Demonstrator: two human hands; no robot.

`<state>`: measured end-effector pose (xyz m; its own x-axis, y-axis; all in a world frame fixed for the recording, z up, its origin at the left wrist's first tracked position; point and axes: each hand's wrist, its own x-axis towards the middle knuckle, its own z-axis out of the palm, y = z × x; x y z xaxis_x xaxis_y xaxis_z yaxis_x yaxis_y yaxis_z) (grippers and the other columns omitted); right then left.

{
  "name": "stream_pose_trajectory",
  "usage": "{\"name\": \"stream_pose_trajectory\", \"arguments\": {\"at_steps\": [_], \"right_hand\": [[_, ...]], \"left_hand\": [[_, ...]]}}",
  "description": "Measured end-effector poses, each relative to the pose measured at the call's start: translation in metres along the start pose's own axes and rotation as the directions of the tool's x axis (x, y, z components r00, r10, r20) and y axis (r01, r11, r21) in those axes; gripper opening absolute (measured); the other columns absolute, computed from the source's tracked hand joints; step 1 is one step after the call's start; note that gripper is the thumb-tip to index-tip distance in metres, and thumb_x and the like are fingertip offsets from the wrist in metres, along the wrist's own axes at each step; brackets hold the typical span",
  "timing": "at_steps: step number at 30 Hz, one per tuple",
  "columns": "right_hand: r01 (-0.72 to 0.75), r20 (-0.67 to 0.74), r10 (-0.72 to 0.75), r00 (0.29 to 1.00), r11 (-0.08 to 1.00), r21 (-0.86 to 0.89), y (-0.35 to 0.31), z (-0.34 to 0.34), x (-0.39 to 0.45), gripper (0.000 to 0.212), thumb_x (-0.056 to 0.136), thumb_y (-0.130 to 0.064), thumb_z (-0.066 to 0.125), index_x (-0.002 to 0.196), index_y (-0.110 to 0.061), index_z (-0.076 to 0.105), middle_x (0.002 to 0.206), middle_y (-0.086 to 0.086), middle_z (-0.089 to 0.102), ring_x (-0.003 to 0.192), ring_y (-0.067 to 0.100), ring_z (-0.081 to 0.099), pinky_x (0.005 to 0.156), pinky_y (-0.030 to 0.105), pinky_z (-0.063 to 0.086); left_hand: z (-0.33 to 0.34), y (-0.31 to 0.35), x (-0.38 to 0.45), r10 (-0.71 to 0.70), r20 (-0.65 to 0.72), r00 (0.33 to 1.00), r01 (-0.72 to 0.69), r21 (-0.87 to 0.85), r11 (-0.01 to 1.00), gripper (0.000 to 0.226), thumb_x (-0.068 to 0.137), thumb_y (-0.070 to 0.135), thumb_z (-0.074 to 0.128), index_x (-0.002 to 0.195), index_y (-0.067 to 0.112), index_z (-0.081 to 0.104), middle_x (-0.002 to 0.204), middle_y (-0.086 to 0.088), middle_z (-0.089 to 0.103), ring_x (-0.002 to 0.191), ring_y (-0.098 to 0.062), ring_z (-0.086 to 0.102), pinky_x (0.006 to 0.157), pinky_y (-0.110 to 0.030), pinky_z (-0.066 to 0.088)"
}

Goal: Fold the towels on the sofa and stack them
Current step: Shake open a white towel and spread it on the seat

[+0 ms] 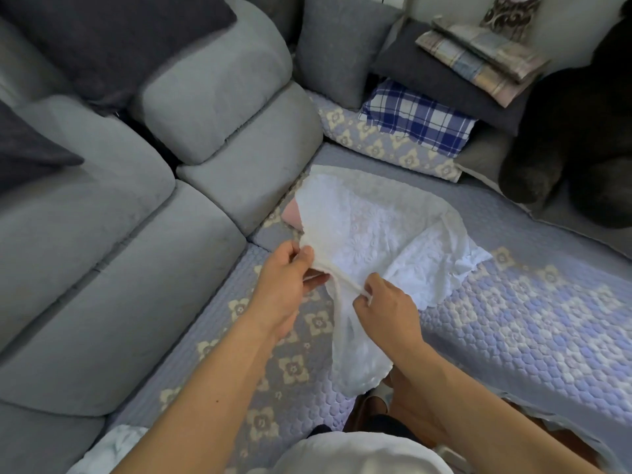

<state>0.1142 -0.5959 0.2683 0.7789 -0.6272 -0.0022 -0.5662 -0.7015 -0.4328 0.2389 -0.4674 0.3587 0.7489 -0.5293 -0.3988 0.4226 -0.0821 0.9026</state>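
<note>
White lace towel [372,234]: crumpled, half spread on the sofa [513,319] cover, centre.
Folded towels [478,53]: stacked, 1 o'clock.

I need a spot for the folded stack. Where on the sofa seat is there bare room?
Bare quilted cover lies right of the white lace towel, out to the seat's front edge. A narrower strip runs between the left hand and the grey back cushions. The far corner is crowded: blue plaid pillow, folded checked cloths.
</note>
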Motion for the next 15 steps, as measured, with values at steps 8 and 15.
{"name": "stream_pose_trajectory", "arguments": {"at_steps": [8, 15], "right_hand": [[-0.017, -0.024, 0.017, 1.0, 0.999, 0.035, 0.009, -0.011, -0.004, 0.042, 0.092, -0.004, 0.049, 0.129, -0.022, 0.041, 0.088, 0.002, 0.069, 0.058, 0.031, 0.06, 0.053, 0.04, 0.048], [0.3, -0.242, -0.301, 0.922, 0.953, -0.042, 0.027, -0.033, -0.007, 0.043, 0.079, 0.005, 0.07, 0.108, -0.018, 0.047, 0.078, 0.002, 0.063, 0.034, 0.024, 0.04, 0.031, 0.033, 0.035]], "left_hand": [[0.009, 0.058, 0.019, -0.006, -0.038, 0.999, -0.002, -0.221, 0.975, 0.015, 0.105, 0.009, 0.048, 0.091, 0.004, 0.051, 0.091, -0.021, 0.061, 0.08, -0.031, 0.064, 0.068, -0.04, 0.061], [0.02, 0.11, 0.026, -0.024, -0.018, 1.0, 0.015, -0.406, 0.914, 0.016, 0.105, 0.007, 0.046, 0.092, 0.001, 0.054, 0.081, -0.019, 0.063, 0.06, -0.026, 0.07, 0.059, -0.04, 0.062]]}}
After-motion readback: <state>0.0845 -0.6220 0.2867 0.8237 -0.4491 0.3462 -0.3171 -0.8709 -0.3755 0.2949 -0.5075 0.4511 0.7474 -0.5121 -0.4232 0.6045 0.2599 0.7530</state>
